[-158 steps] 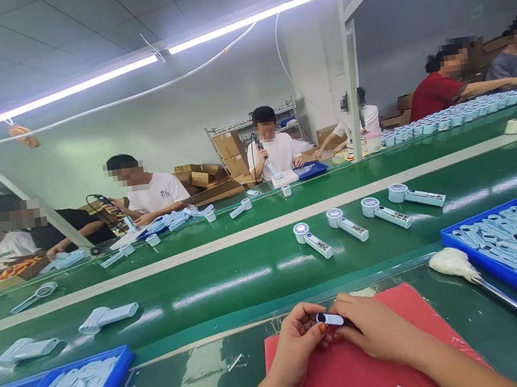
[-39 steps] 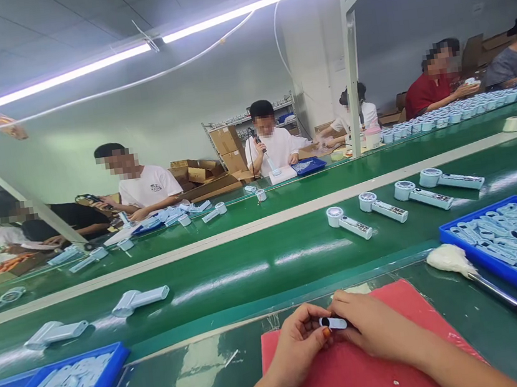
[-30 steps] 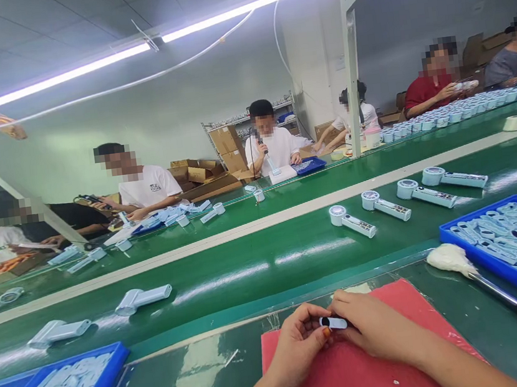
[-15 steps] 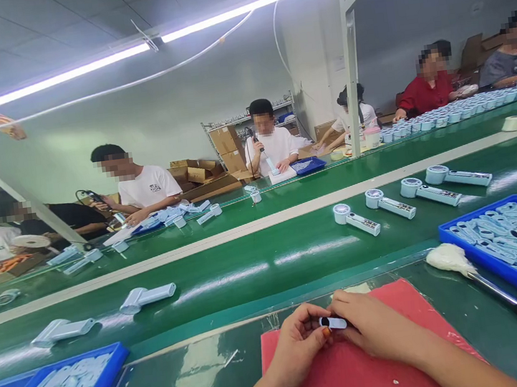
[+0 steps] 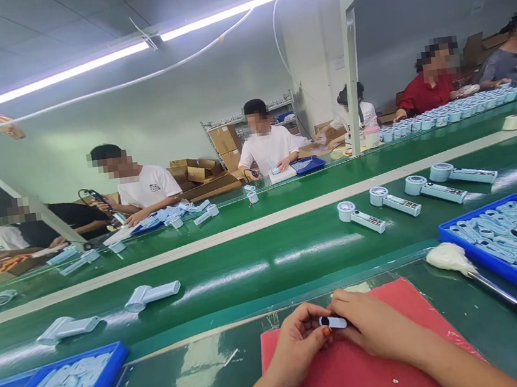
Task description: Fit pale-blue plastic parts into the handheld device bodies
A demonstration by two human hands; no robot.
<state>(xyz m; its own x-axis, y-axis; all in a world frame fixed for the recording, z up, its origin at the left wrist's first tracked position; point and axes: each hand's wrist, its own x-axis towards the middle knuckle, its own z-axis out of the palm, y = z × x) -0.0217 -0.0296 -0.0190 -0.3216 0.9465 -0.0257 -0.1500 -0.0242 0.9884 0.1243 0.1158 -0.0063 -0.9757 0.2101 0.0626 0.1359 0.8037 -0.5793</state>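
A small light-blue part (image 5: 335,322) with a dark oval at its left end is held between my two hands, above a red mat (image 5: 355,370). My left hand (image 5: 302,336) pinches its left end between thumb and fingers. Around its right end are the curled fingers of my right hand (image 5: 366,324), partly hiding that end. The undersides of the part and of the right fingers are out of sight.
Blue trays of light-blue parts stand at the left (image 5: 118,355) and right (image 5: 447,233). A white-headed tool (image 5: 450,258) lies beside the right tray. Beyond runs a green conveyor (image 5: 247,257) carrying light-blue handled pieces. Several people work across it.
Handled pieces on the conveyor have shifted slightly right. Across the belt, a person in white has lowered the hand with the dark tool. My hands and the part have not visibly moved.
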